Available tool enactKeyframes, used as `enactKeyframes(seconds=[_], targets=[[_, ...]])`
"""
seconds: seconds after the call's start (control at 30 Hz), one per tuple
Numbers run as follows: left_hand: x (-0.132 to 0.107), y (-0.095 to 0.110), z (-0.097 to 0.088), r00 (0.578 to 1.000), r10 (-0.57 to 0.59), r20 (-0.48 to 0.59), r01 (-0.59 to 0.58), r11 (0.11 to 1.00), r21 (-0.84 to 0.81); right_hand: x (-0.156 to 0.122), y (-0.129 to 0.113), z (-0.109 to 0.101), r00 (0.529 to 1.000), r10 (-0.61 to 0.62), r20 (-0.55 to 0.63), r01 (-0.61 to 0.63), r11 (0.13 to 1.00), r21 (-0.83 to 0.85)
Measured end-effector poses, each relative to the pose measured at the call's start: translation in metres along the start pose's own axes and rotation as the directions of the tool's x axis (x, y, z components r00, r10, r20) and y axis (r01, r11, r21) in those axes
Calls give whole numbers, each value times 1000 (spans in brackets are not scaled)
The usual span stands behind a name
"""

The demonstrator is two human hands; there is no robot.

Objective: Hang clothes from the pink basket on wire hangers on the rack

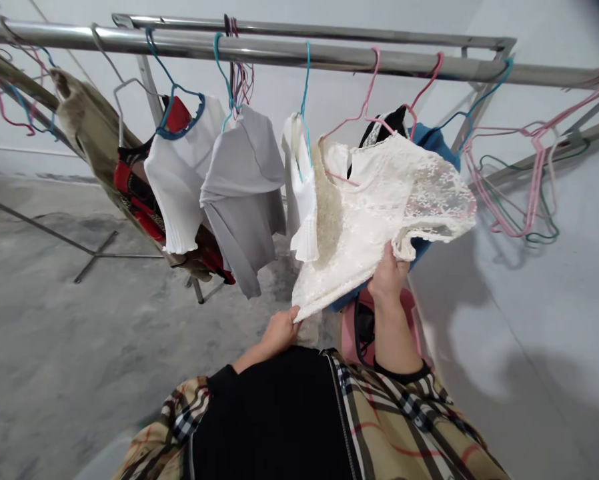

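Observation:
A white lace top (pixel 374 220) hangs on a pink hanger (pixel 364 107) from the steel rail (pixel 289 53). My left hand (pixel 281 330) pinches the top's lower left hem corner. My right hand (pixel 389 273) grips the lower edge by the lace sleeve. Behind the lace top hang a blue garment (pixel 432 143) and a black one (pixel 387 127).
Along the rail hang a grey top (pixel 244 193), a white ribbed top (pixel 179 173), a white pleated piece (pixel 302 187), a red-black garment (pixel 134 193) and a tan one (pixel 87 127). Several bare hangers (pixel 524 180) cluster at right. A pink basket (pixel 359 327) sits below. White wall at right.

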State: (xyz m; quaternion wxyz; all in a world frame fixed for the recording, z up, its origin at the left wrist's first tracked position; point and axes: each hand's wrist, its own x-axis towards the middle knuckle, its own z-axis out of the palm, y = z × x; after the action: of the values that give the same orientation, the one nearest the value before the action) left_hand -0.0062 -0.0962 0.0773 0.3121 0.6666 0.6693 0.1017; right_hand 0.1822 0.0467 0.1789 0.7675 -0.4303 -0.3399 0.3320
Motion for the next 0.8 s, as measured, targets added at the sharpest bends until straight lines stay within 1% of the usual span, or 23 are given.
enactKeyframes(seconds=[0.1, 0.17, 0.3, 0.4, 0.47, 0.53, 0.6, 0.67, 0.7, 0.73, 0.77, 0.8], targets=[[1, -1, -3, 1000, -24, -19, 24, 1000, 16, 1, -2, 2, 989, 138, -49, -133, 987, 93], [2, -2, -5, 999, -38, -32, 38, 999, 19, 1, -3, 4, 972, 231, -44, -222, 963, 156], [5, -5, -4, 997, -48, -58, 49, 999, 5, 2, -3, 5, 934, 355, 49, -355, 898, 259], [5, -9, -1, 996, -50, -80, 48, 999, -26, 4, -2, 2, 905, 398, 150, -426, 852, 303], [5, -13, 1, 994, -49, -100, 45, 998, -49, 5, -1, 0, 876, 421, 236, -478, 824, 305], [4, -16, 2, 992, -39, -121, 31, 997, -68, 3, 4, -3, 849, 441, 290, -516, 810, 278], [4, -17, 3, 991, -15, -136, 4, 997, -83, -6, 13, -6, 854, 441, 277, -502, 838, 215], [4, -16, 4, 990, 22, -141, -37, 994, -104, -25, 25, -10, 865, 426, 265, -464, 880, 99], [4, -15, 4, 989, 43, -140, -60, 991, -120, -39, 32, -11, 856, 428, 289, -454, 890, 27], [4, -14, 5, 989, 63, -135, -82, 987, -137, -55, 40, -14, 830, 445, 336, -457, 888, -48], [4, -13, 5, 988, 81, -128, -101, 983, -156, -72, 47, -16, 782, 479, 399, -472, 873, -122], [4, -11, 5, 988, 98, -117, -118, 977, -175, -89, 55, -19, 719, 528, 452, -499, 845, -193]])
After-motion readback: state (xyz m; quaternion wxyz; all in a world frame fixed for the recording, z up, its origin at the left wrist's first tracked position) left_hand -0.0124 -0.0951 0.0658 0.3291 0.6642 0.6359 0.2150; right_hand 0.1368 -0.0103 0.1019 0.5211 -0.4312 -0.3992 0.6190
